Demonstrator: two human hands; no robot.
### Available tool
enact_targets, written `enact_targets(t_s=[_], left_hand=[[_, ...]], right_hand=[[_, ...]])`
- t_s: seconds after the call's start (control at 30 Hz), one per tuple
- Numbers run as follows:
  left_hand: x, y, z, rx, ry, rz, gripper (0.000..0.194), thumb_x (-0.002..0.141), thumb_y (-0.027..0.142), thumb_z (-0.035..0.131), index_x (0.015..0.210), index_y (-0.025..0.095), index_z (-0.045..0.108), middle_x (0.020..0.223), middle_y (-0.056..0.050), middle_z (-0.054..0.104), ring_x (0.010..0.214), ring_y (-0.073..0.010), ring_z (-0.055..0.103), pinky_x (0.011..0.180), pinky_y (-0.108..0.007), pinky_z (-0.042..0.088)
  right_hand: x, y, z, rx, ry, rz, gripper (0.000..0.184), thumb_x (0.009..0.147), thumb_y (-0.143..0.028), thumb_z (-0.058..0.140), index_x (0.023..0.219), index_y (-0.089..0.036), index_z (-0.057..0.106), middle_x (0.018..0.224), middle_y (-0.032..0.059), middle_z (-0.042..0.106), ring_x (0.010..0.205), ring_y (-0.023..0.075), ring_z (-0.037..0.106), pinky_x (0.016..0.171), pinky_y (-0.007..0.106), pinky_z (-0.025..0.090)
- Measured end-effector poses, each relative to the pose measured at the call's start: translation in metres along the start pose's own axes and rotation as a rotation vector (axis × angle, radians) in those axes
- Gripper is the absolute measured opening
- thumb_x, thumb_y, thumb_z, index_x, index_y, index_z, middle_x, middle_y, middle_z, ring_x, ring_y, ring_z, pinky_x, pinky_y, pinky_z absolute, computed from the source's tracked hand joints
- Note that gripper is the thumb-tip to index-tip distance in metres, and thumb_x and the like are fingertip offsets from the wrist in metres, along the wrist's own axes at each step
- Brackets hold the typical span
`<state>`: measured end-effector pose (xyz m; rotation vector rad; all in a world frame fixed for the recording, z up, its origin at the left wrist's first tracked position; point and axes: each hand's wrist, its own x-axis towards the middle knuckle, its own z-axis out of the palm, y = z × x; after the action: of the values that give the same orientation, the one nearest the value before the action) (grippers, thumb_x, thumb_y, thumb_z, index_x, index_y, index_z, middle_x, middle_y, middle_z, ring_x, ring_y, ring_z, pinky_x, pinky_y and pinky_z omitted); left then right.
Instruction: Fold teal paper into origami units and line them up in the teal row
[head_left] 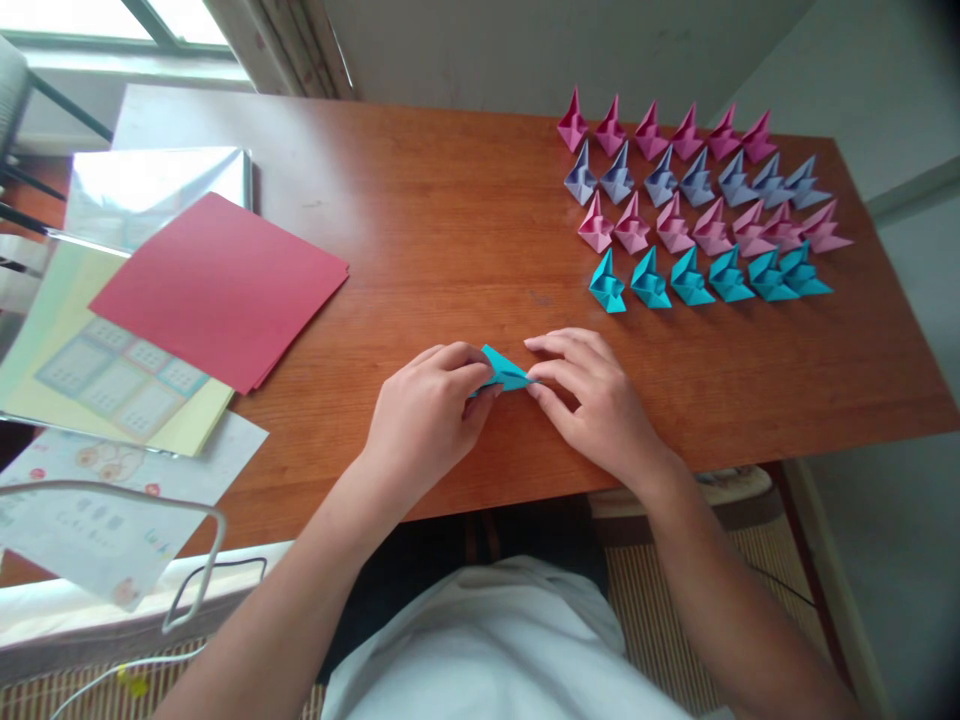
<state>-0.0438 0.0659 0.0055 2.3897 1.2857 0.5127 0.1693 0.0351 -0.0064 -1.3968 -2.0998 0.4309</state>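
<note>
A small folded piece of turquoise paper (506,372) is between my two hands, just above the near part of the wooden table. My left hand (435,400) grips its left side between thumb and fingers, covering part of it. At its pointed right tip, my right hand (589,395) pinches with thumb and forefinger; the other fingers are curved and slightly spread. Beyond my right hand stands a row of turquoise origami pieces (690,278) much like the colour of the one I hold.
Behind that row are rows of pink origami (711,230), lilac origami (696,180) and magenta origami (686,132). Red paper sheets (221,290) overlap a yellow printed pad (202,415) on the left. A white printed sheet (97,500) lies nearer, behind a curved pale metal bar (217,530).
</note>
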Motion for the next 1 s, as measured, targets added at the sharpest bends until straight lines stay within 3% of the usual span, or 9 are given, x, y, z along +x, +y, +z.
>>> enact_targets(t_s=[0.27,0.5,0.67,1.0], left_hand=[[0.006,-0.003,-0.004,-0.043,-0.084,-0.02,0.017,0.096,0.027,0.062,0.095,0.023,0.078,0.104,-0.002,0.075,0.091,-0.0206,0.069,0.071,-0.03,0.048],[0.004,-0.007,-0.004,-0.054,-0.07,0.016,0.014,0.095,0.026,0.064,0.093,0.021,0.078,0.102,-0.003,0.074,0.089,-0.0205,0.067,0.071,-0.031,0.047],[-0.001,-0.013,-0.005,-0.104,-0.038,0.081,0.013,0.095,0.025,0.065,0.091,0.02,0.076,0.103,-0.005,0.074,0.092,-0.0215,0.066,0.082,-0.034,0.051],[-0.021,-0.027,-0.015,-0.055,0.02,0.063,0.014,0.097,0.021,0.059,0.091,0.02,0.073,0.11,-0.005,0.072,0.097,-0.0209,0.064,0.09,-0.036,0.052]], right_hand=[[0.006,-0.008,0.007,0.104,-0.053,0.035,0.007,0.095,-0.017,0.065,0.099,-0.021,0.07,0.096,0.0049,0.072,0.093,0.0219,0.06,0.084,0.037,0.052],[0.014,-0.006,0.006,0.156,-0.112,0.105,0.008,0.096,-0.018,0.066,0.094,-0.022,0.072,0.093,0.0032,0.073,0.09,0.0209,0.06,0.083,0.036,0.05],[0.016,-0.006,0.005,0.157,-0.133,0.113,0.008,0.095,-0.017,0.067,0.094,-0.022,0.073,0.092,0.003,0.073,0.09,0.0208,0.06,0.083,0.035,0.049],[0.019,-0.008,0.006,0.117,-0.14,0.148,0.008,0.095,-0.018,0.068,0.088,-0.021,0.071,0.09,0.0035,0.073,0.089,0.0212,0.06,0.081,0.035,0.047]])
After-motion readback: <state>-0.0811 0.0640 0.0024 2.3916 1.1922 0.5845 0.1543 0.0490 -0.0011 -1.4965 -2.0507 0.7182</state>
